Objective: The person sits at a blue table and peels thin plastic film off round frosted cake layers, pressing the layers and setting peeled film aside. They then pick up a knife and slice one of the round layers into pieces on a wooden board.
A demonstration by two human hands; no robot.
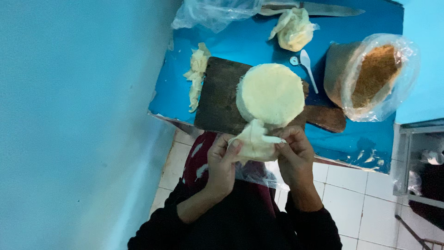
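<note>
Both hands pinching one thin wrapper just off the counter's near edge

Left hand (221,163) and right hand (296,155) are each clamped on the wrapper (254,144), peeled off and held in the air in front of the stack (270,95) on the board (219,99). Looks like early days: the stack is thick, and only a few scraps (196,76) lie by the counter's (259,41) left edge. A bag of brown crumbs (374,76) sits right, a spoon (307,67) beside it. Knife (323,8) at the far edge is cut off; can't tell what the wrapped lump (293,28) is.

Knife (323,8) cut by top edge; shelf contents (428,171) perhaps cloth, blurred.
</note>
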